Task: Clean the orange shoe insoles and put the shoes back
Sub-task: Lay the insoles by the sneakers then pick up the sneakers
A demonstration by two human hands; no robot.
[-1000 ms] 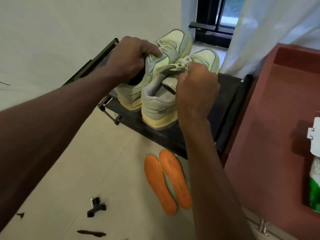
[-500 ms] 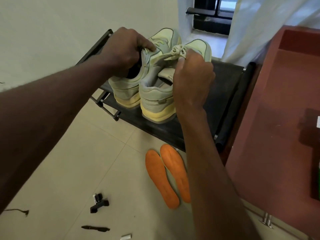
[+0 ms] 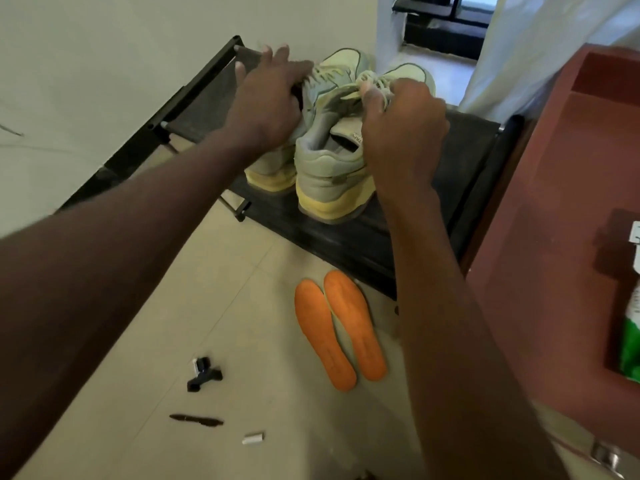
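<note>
Two pale green sneakers with yellow soles stand side by side on a black shoe rack (image 3: 349, 237). My left hand (image 3: 268, 102) lies over the left sneaker (image 3: 343, 64) with its fingers spread and straight. My right hand (image 3: 401, 133) pinches the laces and tongue of the right sneaker (image 3: 329, 174). Two orange insoles (image 3: 325, 334) (image 3: 356, 323) lie flat on the tiled floor just in front of the rack, between my forearms.
A reddish-brown cabinet (image 3: 554, 237) stands at the right, with a green and white packet (image 3: 632, 341) on it. Small black parts (image 3: 204, 372), a dark strip (image 3: 195, 420) and a white piece (image 3: 252, 438) lie on the floor. A white wall is on the left.
My left hand has let go of the left sneaker's collar and opened its fingers over the shoe. My right hand keeps its hold on the right sneaker's laces.
</note>
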